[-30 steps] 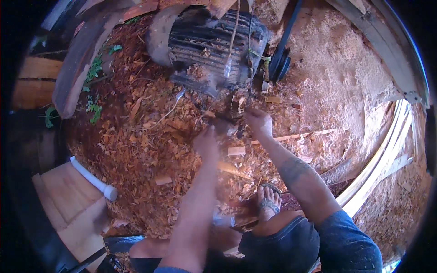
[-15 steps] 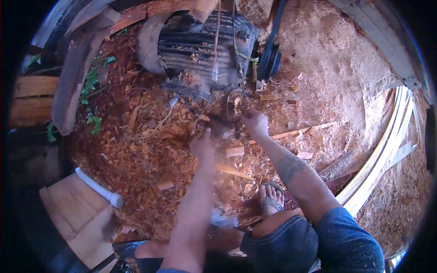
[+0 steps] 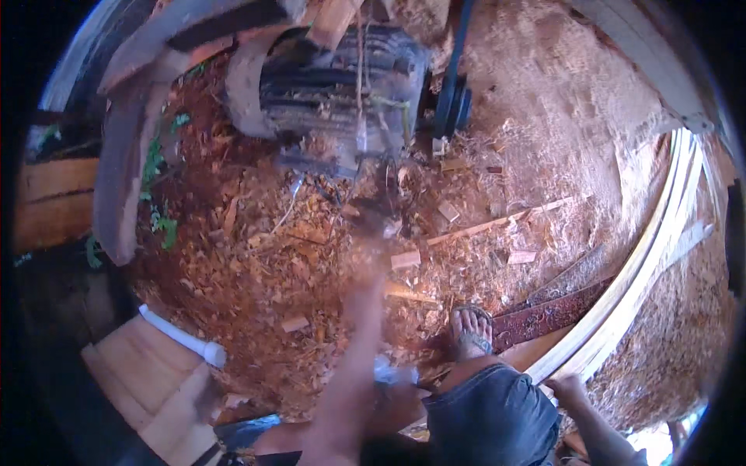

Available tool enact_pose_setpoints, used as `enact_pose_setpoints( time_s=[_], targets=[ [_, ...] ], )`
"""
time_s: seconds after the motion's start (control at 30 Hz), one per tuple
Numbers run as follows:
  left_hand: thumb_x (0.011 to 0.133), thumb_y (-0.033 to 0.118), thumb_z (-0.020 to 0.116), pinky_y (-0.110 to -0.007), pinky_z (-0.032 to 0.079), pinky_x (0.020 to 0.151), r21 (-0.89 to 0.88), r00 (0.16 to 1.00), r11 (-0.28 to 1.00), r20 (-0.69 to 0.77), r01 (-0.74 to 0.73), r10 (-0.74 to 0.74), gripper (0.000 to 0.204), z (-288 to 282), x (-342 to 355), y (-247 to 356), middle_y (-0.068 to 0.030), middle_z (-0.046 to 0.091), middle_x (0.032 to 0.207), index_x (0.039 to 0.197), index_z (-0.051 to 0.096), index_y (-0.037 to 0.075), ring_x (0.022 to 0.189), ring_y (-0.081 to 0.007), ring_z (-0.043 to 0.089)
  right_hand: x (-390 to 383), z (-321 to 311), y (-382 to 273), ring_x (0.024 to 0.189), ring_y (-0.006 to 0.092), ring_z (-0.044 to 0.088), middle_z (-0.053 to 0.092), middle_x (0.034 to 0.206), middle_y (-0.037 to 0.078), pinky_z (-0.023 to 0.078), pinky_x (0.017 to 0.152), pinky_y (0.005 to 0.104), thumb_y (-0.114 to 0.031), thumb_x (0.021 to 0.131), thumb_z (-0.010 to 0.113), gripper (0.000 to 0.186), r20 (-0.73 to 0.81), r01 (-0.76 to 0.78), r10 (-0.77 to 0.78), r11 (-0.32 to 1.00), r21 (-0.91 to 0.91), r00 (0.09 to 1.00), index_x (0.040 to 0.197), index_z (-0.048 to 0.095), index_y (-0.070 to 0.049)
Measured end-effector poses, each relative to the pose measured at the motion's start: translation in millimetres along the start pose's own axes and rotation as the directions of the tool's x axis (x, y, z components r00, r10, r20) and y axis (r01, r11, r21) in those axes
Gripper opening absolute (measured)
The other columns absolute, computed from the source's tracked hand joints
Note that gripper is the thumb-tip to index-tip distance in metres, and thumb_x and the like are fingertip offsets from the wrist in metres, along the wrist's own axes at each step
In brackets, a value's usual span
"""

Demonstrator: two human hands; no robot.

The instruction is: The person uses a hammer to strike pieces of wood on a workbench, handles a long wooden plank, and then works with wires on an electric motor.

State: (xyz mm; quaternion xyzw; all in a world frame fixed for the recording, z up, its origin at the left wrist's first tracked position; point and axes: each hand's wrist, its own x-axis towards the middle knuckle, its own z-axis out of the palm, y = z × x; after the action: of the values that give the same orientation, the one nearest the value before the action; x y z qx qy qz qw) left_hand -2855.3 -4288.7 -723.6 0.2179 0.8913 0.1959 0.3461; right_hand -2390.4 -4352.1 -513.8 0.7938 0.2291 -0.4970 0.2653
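Observation:
My left hand [image 3: 369,252] is smeared by motion over the wood shavings, just below the dark wires [image 3: 388,186] in front of a finned electric motor [image 3: 326,85]. What it holds, if anything, cannot be made out. Down at the lower right, my right hand [image 3: 569,392] is beside my knee, close to the ends of long pale wood strips [image 3: 622,295]. Its fingers are mostly hidden, so its grip is unclear. A cable [image 3: 360,70] hangs down in front of the motor. At the motor's right side sit a black pulley [image 3: 454,109] and a belt [image 3: 458,46].
Shavings and small wood offcuts [image 3: 406,259] cover the ground. A white plastic pipe [image 3: 183,335] lies on boards [image 3: 144,373] at the lower left. Weathered planks [image 3: 124,171] stand at the left. Heaped sawdust [image 3: 559,116] fills the right side. My sandalled foot [image 3: 472,326] stands near a reddish board [image 3: 544,314].
My right hand has left the wires before the motor and come back to the lower right beside my knee. The left hand has shifted slightly right and is blurred. The view has tilted a little.

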Motion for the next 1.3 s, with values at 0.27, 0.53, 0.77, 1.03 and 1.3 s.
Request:
enact_pose_setpoints(
  time_s=[0.27,0.53,0.77,1.03,1.3],
  targets=[
    [0.085,0.027,0.068,-0.032,0.051,0.046,-0.132,0.963,0.991,0.269,0.037,0.0,0.024,-28,-10,52,-0.0066,0.065,0.076,0.094,0.069,0.005,0.061,-0.0172,0.065,52,8,-60,0.054,0.0124,0.052,0.057,0.057,0.004,0.042,0.052,0.0336,-0.026,0.08,0.072,0.03,-0.44,0.678,-0.548,0.7,0.224,0.711,0.067,0.066,0.001],
    [0.085,0.045,0.072,-0.04,0.052,0.072,0.327,0.621,0.714,0.761,-0.619,0.19,0.039,-121,-34,118,-0.0167,0.071,0.085,0.098,0.075,0.008,0.076,-0.03,0.068,78,101,-369,0.061,0.0114,0.057,0.063,0.064,0.007,0.045,0.058,0.0331,-0.031,0.085,0.07,0.03,-0.385,0.771,-0.699,0.386,0.507,0.603,0.087,0.073,-0.001],
    [0.083,0.023,0.072,-0.037,0.053,0.071,0.247,0.682,0.821,0.698,-0.514,0.217,0.023,-276,-131,148,-0.0126,0.07,0.085,0.099,0.074,0.006,0.078,-0.0249,0.068,120,135,-433,0.067,0.0202,0.066,0.072,0.078,0.012,0.051,0.065,0.0346,-0.028,0.084,0.07,0.029,-0.513,0.817,-0.639,0.493,0.299,0.573,0.1,0.075,-0.004],
    [0.081,0.019,0.074,-0.035,0.052,0.07,0.411,0.834,0.823,0.537,-0.392,0.129,0.023,-275,-122,115,-0.0131,0.07,0.081,0.098,0.074,0.004,0.077,-0.0248,0.067,135,133,-418,0.061,0.0136,0.062,0.069,0.071,0.008,0.049,0.054,0.0308,-0.021,0.086,0.073,0.027,-0.579,0.816,-0.581,0.329,0.476,0.572,0.103,0.074,0.001],
    [0.081,0.015,0.074,-0.033,0.05,0.065,0.39,0.84,0.821,0.51,-0.418,0.186,0.021,-284,-113,110,-0.0128,0.068,0.077,0.098,0.074,0.003,0.072,-0.0225,0.066,98,132,-431,0.067,0.0208,0.065,0.071,0.076,0.013,0.051,0.065,0.0351,-0.027,0.083,0.074,0.027,-0.538,0.885,-0.703,0.337,0.322,0.464,0.097,0.076,-0.004]
  ],
)
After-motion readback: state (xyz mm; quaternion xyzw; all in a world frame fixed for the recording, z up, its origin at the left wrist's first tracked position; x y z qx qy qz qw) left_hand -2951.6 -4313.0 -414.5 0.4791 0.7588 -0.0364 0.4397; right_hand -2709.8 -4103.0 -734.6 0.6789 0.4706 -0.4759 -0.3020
